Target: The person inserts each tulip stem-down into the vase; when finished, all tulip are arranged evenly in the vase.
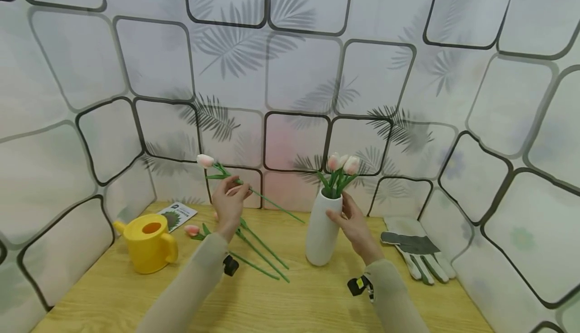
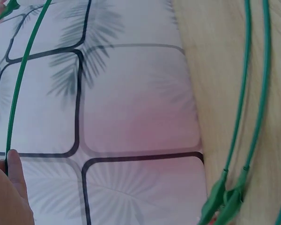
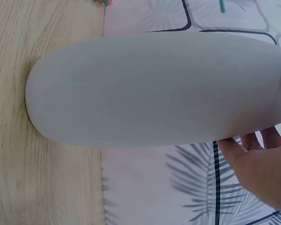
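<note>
A: Table [image 1: 290, 308]; white vase [image 1: 320, 237] upright on it. Braced?

B: Yes. Right hand [image 1: 355, 224] grips it high, thumb in front; I'd keep that firm against tipping.

A: Left hand [image 1: 230, 203]?

B: Pinches a pink-white tulip [image 1: 205, 160] by the stem [image 2: 18, 86], left of the vase and apart from it. My judgement: steepen the stem above the rim [image 1: 331, 198], then lower it gently past the blooms [image 1: 351, 165] standing in the vase.

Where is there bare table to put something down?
Bare wood lies in front of the white vase, between the left sleeve and right sleeve, and in front of the yellow watering can. Loose tulips crowd the area near the left hand.
</note>
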`<state>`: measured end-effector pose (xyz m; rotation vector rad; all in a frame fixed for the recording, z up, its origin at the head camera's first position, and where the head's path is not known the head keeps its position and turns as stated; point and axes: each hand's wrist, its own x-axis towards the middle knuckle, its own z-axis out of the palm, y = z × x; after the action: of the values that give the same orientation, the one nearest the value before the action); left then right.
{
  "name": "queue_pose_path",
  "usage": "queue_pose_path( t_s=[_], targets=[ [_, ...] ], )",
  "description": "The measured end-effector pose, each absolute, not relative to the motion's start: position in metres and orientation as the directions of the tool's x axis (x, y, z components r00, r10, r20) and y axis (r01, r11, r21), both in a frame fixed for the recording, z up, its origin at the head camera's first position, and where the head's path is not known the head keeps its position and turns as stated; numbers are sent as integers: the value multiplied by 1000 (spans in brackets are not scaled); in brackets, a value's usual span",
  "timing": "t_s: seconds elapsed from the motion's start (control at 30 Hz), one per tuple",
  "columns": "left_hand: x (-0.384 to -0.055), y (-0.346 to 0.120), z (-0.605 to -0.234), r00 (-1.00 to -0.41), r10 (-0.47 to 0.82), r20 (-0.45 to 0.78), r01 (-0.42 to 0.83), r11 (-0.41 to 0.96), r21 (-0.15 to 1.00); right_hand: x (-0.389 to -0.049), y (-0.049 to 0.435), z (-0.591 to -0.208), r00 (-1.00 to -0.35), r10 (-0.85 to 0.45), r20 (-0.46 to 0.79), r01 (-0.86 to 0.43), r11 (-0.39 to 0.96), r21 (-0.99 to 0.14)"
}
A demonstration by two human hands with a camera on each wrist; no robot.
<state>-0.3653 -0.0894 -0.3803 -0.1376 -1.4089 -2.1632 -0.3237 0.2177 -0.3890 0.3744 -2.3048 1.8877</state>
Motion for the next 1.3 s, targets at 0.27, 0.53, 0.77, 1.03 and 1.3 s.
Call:
queue_pose_path(
  t_s=[0.27,0.53,0.77,1.03,1.3],
  targets=[
    [-364,-74,-359,-802,-423,421,573,-348,742,-324,217,-389,-961,-113,253,-270,182,-946],
    [-365,-62,-342,-776,-452,441,608,-347,714,-322,218,-386,-960,-116,255,-273,187,-944],
    [-367,-54,-330,-763,-465,450,624,-348,699,-324,219,-389,-962,-117,245,-263,173,-949],
    [-368,-47,-312,-753,-423,504,633,-257,730,-325,220,-391,-965,-91,246,-259,191,-947],
    [-367,-31,-298,-737,-380,559,646,-152,748,-325,219,-392,-964,-86,253,-265,198,-944]
  ],
)
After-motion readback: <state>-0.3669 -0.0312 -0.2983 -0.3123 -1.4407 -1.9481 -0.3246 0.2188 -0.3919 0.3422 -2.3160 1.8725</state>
